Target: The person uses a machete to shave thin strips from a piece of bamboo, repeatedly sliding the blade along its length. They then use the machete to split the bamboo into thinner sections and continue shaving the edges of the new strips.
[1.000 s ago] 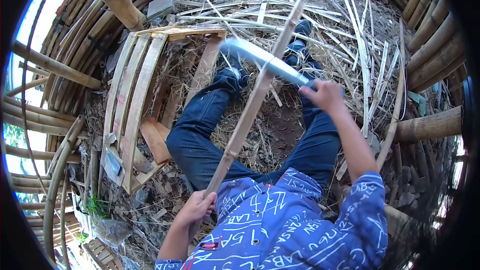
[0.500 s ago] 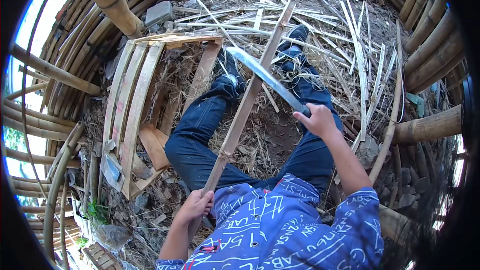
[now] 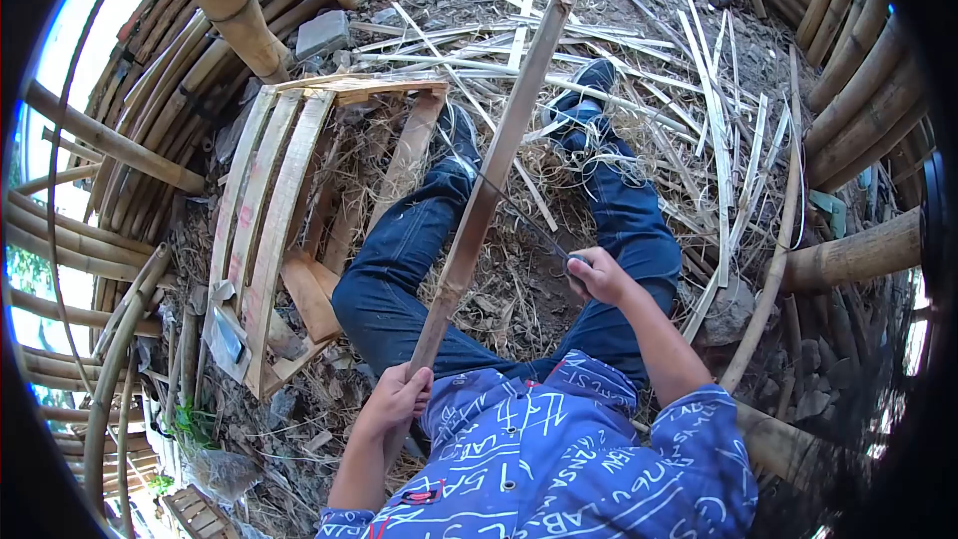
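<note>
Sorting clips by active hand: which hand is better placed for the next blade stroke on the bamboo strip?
Probably the right hand: it holds the handle of the blade, which reaches the bamboo strip. The left hand is occupied gripping that strip.

You have two hands, one held strip, one knife, two shoes, one grey block, many loose strips.

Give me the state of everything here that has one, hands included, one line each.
Left hand: closed around the bamboo piece's lower part.
Right hand: closed on the knife's handle.
Bamboo piece: in one piece, slanted.
Knife: blade seen edge-on, reaching the bamboo; contact unclear.
Legs: bent, spread apart.
Crate: resting on the ground.
Thin strips: loose, scattered.
</note>
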Demonstrator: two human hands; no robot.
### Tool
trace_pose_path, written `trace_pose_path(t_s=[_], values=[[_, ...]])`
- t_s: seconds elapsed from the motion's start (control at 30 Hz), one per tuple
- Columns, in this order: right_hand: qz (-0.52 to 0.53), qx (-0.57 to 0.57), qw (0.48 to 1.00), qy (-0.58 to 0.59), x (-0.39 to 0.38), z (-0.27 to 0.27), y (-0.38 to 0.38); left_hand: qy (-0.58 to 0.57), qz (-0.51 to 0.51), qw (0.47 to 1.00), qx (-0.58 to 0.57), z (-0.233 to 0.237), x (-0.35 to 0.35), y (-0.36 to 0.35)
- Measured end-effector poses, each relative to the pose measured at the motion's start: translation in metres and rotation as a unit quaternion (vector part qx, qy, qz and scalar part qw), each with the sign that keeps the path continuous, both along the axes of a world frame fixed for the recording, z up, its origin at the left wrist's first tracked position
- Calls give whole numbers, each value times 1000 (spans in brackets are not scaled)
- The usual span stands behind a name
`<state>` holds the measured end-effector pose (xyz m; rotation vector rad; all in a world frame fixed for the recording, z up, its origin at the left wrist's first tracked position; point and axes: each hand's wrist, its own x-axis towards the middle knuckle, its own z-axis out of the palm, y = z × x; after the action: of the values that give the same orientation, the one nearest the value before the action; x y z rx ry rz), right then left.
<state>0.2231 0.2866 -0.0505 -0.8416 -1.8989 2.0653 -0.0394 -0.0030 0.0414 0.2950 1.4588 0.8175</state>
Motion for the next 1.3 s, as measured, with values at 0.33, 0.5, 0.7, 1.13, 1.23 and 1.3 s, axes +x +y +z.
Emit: trace_pose_path(t_s=[0.33,0.5,0.7,1.13,1.23,1.3], values=[[22,-492,863,113,-35,-33,-47,-5,14,1000,10,-7,7,7],[31,-516,846,132,-35,-32,-49,38,21,999,17,-12,8,8],[50,-614,754,228,-37,-25,-55,358,-48,925,118,-18,14,23],[-128,-337,932,-40,-45,-18,-77,405,-88,910,19,-40,17,19],[-126,-261,954,-70,-48,-17,-81,352,-121,928,-1,-38,18,20],[-95,-144,981,-89,-52,-19,-83,344,-134,930,9,-44,20,16]])
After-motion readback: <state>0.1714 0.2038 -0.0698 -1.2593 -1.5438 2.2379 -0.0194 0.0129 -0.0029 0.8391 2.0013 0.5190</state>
